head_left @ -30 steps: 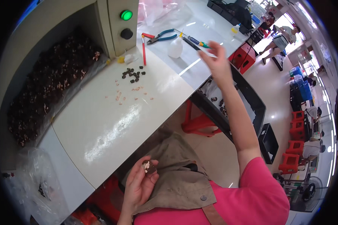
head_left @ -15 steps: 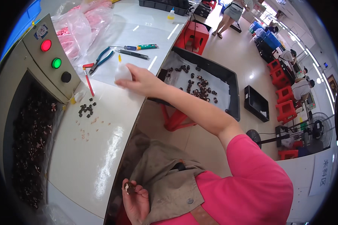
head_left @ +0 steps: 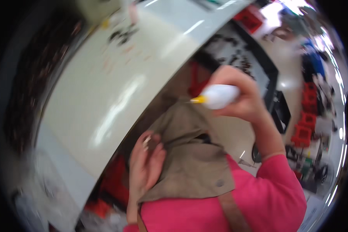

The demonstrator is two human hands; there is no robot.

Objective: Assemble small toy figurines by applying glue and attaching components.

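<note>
My right hand point(head_left: 243, 92) is closed around a white squeeze bottle point(head_left: 222, 96) with a yellow nozzle, held tilted in the air in front of my apron. The nozzle points left. Lower down, beside the table edge, my left hand point(head_left: 145, 164) is closed on a small dark brown figure point(head_left: 152, 144) with pale parts, pinched at the fingertips. Motion blur hides its finer shape. Small dark pieces point(head_left: 121, 35) and scattered pale bits point(head_left: 127, 50) lie on the white tabletop point(head_left: 89, 92), apart from both hands.
To the left, a machine opening point(head_left: 31, 89) holds a mass of dark brown pieces. A black tray point(head_left: 273, 73) with many small brown pieces stands beyond the table edge. Red stools point(head_left: 303, 133) line the right. Clear plastic point(head_left: 44, 181) lies at lower left.
My right hand has brought the bottle back from over the table toward my body, its yellow nozzle now showing. My left hand still holds the brown figure. The view has shifted and blurred.
</note>
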